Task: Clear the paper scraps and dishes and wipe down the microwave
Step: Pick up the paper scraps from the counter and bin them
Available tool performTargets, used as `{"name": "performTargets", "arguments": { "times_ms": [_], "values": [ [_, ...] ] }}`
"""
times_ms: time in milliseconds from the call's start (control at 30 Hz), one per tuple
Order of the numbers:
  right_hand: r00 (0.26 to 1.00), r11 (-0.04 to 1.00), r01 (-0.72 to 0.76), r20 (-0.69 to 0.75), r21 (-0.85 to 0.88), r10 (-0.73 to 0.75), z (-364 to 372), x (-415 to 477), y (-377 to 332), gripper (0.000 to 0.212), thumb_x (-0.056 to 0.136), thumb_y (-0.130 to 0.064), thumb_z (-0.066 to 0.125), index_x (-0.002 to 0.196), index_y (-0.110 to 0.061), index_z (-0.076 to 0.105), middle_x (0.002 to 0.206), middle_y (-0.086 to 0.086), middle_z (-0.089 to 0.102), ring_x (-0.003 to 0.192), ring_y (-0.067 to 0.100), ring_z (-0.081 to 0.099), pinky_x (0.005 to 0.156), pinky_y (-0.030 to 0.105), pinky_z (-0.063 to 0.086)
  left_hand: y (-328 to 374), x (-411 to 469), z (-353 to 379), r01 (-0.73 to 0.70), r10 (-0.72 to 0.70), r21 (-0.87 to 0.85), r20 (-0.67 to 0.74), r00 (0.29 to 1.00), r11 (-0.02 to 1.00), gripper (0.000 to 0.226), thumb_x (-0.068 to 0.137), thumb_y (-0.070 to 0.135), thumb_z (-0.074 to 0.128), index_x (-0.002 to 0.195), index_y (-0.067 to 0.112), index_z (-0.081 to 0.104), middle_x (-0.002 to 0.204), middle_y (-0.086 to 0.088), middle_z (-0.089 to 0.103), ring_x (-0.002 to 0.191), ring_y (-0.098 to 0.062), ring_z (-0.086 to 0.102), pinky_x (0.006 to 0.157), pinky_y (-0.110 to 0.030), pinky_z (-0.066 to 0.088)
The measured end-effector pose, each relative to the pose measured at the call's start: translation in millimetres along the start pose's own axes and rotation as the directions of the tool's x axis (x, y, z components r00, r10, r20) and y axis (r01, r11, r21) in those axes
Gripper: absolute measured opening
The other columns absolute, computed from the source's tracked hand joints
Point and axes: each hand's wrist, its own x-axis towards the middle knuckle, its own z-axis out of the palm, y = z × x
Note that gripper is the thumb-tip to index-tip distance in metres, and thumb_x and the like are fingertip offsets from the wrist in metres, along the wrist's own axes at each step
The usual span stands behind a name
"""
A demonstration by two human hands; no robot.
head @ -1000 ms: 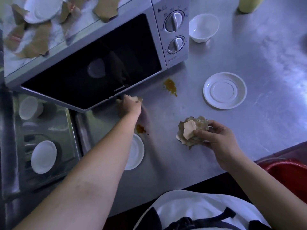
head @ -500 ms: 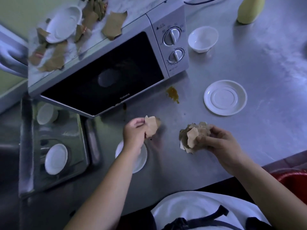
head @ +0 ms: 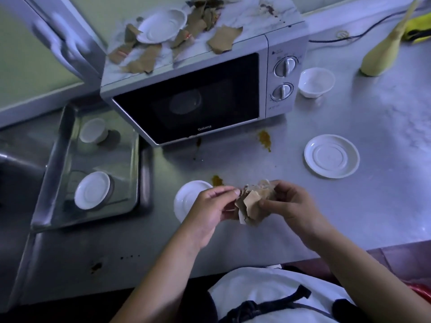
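A wad of brown paper scraps is held between both hands above the steel counter. My right hand grips the wad from the right; my left hand pinches its left side. The silver microwave stands behind, its top littered with several brown scraps and a white saucer. More white dishes sit around: a saucer at right, a small bowl by the dials, a saucer half hidden under my left hand.
A metal tray at left holds a cup and a saucer. Orange-brown spills stain the counter before the microwave. A yellow bottle stands at the back right. A red bin shows at the lower right edge.
My left hand picked a scrap from under the microwave's front edge, carried it right and brought it to the wad in my right hand. The view tilted up.
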Motion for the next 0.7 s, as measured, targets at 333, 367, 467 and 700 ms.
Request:
{"name": "performTargets", "arguments": {
  "times_ms": [333, 367, 467, 700],
  "values": [
    [0.976, 0.997, -0.041, -0.217, -0.066, 0.026, 60, -51, 20, 0.026, 0.078, 0.011, 0.073, 0.096, -0.008, 0.07, 0.088, 0.014, 0.069, 0.073, 0.03, 0.069, 0.076, 0.045, 0.059, -21, -39, -38, -0.134, 0.113, 0.153, 0.138, 0.984, 0.979, 0.031, 0.068, 0.021, 0.081, 0.097, 0.016, 0.073, 0.083, 0.003, 0.072, 0.076, -0.011, 0.067, 0.066, -0.023, 0.053],
    [0.966, 0.998, -0.058, -0.253, -0.034, 0.048, 66, -58, 23, 0.03, 0.078, 0.011, 0.072, 0.101, -0.008, 0.068, 0.093, 0.014, 0.069, 0.074, 0.03, 0.07, 0.08, 0.048, 0.059, -24, -43, -40, -0.137, 0.116, 0.15, 0.141, 0.983, 0.979, 0.027, 0.071, 0.018, 0.082, 0.096, 0.016, 0.073, 0.081, 0.003, 0.071, 0.075, -0.012, 0.066, 0.065, -0.024, 0.052],
    [0.942, 0.992, -0.104, -0.314, 0.069, 0.121, 78, -81, 30, 0.034, 0.078, 0.009, 0.073, 0.106, -0.009, 0.065, 0.084, 0.008, 0.074, 0.071, 0.024, 0.07, 0.077, 0.041, 0.056, -36, -49, -49, -0.124, 0.099, 0.128, 0.189, 0.977, 0.984, 0.021, 0.079, 0.005, 0.078, 0.096, 0.016, 0.072, 0.083, 0.0, 0.071, 0.076, -0.013, 0.065, 0.066, -0.024, 0.051],
    [0.827, 0.962, -0.043, -0.53, 0.271, 0.186, 74, -175, 59, 0.026, 0.08, 0.001, 0.072, 0.105, -0.001, 0.069, 0.101, 0.021, 0.074, 0.085, 0.028, 0.073, 0.069, 0.028, 0.057, -80, -67, -10, 0.002, -0.045, 0.095, 0.446, 0.894, 0.995, 0.025, 0.082, -0.011, 0.068, 0.102, 0.003, 0.066, 0.09, -0.011, 0.073, 0.079, -0.018, 0.067, 0.072, -0.026, 0.056]
  ]
}}
